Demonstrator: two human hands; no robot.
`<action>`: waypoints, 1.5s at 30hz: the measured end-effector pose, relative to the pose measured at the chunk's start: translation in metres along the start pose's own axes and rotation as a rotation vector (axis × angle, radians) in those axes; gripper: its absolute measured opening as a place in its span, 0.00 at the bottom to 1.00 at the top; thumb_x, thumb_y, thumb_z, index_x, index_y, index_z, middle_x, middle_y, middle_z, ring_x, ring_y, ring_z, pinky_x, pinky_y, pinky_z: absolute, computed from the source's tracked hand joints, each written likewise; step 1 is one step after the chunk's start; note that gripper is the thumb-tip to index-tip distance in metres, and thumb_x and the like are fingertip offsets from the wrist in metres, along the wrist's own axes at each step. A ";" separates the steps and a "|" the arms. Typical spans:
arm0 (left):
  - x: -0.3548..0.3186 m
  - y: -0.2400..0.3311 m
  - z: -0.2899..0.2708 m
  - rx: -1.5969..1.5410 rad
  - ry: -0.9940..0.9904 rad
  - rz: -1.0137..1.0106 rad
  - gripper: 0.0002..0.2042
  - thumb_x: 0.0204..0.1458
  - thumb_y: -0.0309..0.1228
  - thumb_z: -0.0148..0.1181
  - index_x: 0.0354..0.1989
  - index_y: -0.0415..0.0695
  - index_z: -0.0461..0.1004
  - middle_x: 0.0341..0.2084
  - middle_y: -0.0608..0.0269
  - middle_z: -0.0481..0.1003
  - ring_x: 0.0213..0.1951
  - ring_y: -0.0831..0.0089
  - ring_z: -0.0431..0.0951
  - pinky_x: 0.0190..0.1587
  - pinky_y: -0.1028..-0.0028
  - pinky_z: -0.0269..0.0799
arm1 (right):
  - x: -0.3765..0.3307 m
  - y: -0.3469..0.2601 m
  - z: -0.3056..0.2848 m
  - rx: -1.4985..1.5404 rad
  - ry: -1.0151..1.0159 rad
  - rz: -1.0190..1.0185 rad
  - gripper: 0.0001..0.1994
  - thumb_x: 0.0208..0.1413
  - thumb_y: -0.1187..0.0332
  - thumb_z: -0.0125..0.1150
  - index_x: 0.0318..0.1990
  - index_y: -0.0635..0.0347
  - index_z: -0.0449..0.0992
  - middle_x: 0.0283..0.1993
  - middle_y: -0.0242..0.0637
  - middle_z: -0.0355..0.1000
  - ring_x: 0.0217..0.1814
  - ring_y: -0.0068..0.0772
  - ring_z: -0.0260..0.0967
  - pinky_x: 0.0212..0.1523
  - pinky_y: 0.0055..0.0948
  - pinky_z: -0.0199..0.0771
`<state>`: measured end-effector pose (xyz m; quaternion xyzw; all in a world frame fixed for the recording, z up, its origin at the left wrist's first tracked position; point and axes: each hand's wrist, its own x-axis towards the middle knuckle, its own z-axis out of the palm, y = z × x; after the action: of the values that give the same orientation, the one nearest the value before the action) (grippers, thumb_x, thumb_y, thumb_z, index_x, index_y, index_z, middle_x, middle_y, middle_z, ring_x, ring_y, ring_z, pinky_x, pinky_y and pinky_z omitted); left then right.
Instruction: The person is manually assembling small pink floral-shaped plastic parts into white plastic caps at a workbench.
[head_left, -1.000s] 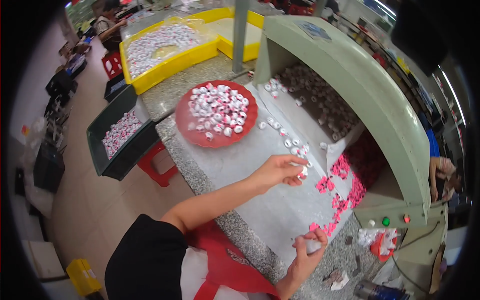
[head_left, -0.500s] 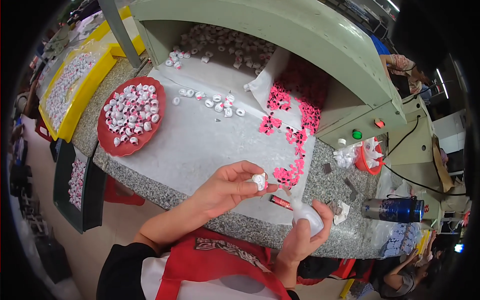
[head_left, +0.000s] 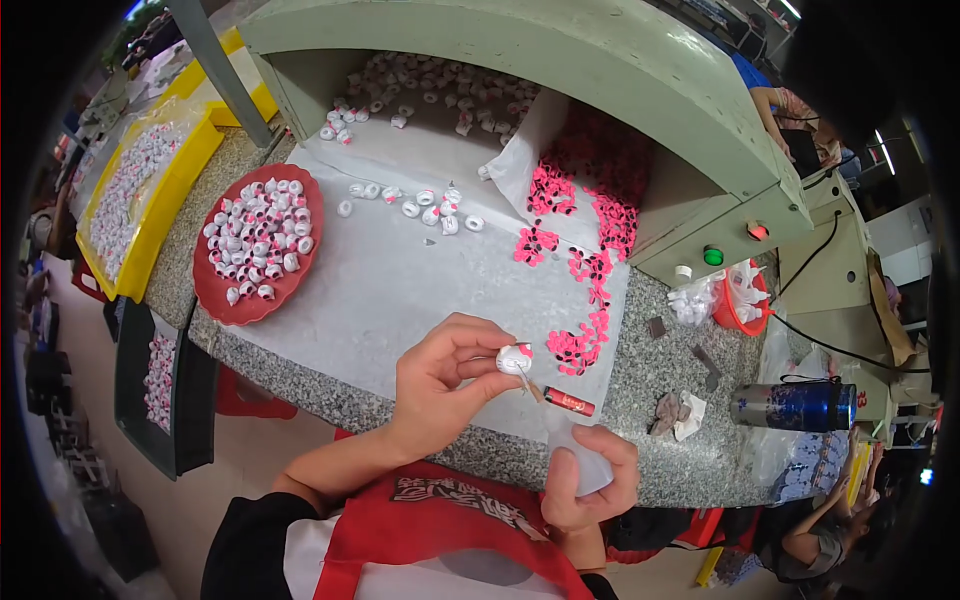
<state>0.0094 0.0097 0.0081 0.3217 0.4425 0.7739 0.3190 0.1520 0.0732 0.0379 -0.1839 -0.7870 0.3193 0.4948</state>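
Between the thumb and fingers of my left hand [head_left: 440, 380] is a small rounded white piece [head_left: 515, 358] with a pink patch. My right hand [head_left: 592, 490] is closed around a translucent squeeze bottle [head_left: 583, 455]. The bottle tilts up to the left, its thin tip at the lower edge of the white piece; whether the two touch, I cannot tell. Just right of the tip, a red tube-shaped item [head_left: 570, 401] lies on the white sheet [head_left: 370, 280]. Small pink pieces with dark spots [head_left: 580, 350] are scattered beyond it.
A red scalloped plate [head_left: 238, 312] heaped with similar white pieces stands at left. Ahead, a pale green machine housing [head_left: 560, 50] arches over more pieces. To the right are a red cup [head_left: 750, 318] and a blue bottle [head_left: 795, 406]. A dark green bin [head_left: 195, 410] sits below the table's left edge.
My right hand has moved left with the squeeze bottle, bringing its tip to the lower part of the white piece. In my left hand the piece has turned.
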 end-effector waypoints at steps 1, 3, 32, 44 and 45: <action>0.000 0.000 0.000 0.000 -0.001 0.000 0.14 0.40 0.10 0.54 0.39 0.30 0.64 0.38 0.54 0.64 0.42 0.67 0.71 0.44 0.71 0.73 | 0.001 0.001 0.000 -0.003 -0.002 -0.014 0.12 0.35 0.77 0.59 0.33 0.67 0.69 0.23 0.39 0.70 0.14 0.29 0.64 0.15 0.23 0.62; 0.000 0.000 0.000 0.020 -0.013 0.031 0.14 0.40 0.10 0.53 0.38 0.30 0.64 0.38 0.54 0.64 0.42 0.67 0.71 0.45 0.71 0.73 | 0.001 0.003 0.000 -0.003 -0.009 -0.017 0.13 0.35 0.77 0.59 0.33 0.67 0.69 0.23 0.39 0.70 0.14 0.30 0.64 0.15 0.23 0.62; 0.005 0.009 -0.006 -0.216 -0.005 -0.301 0.14 0.40 0.12 0.55 0.36 0.35 0.65 0.38 0.55 0.68 0.46 0.60 0.70 0.48 0.67 0.68 | 0.006 0.001 -0.005 -0.010 -0.077 -0.049 0.12 0.36 0.78 0.59 0.32 0.68 0.68 0.24 0.38 0.70 0.14 0.29 0.64 0.15 0.23 0.62; 0.004 0.010 -0.008 -0.204 -0.006 -0.294 0.14 0.39 0.11 0.55 0.37 0.35 0.65 0.37 0.55 0.68 0.46 0.60 0.71 0.49 0.68 0.68 | 0.006 0.000 -0.009 -0.034 -0.066 -0.039 0.11 0.37 0.77 0.59 0.32 0.67 0.68 0.24 0.38 0.71 0.15 0.31 0.66 0.17 0.23 0.65; 0.004 0.010 -0.008 -0.199 -0.002 -0.299 0.14 0.39 0.11 0.55 0.37 0.35 0.65 0.37 0.55 0.68 0.45 0.60 0.71 0.49 0.68 0.68 | 0.007 -0.001 -0.010 -0.021 -0.086 -0.025 0.11 0.37 0.77 0.59 0.31 0.67 0.69 0.24 0.38 0.71 0.15 0.31 0.66 0.17 0.23 0.65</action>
<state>-0.0013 0.0050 0.0148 0.2199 0.4061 0.7575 0.4613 0.1575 0.0799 0.0467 -0.1656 -0.8130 0.3124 0.4626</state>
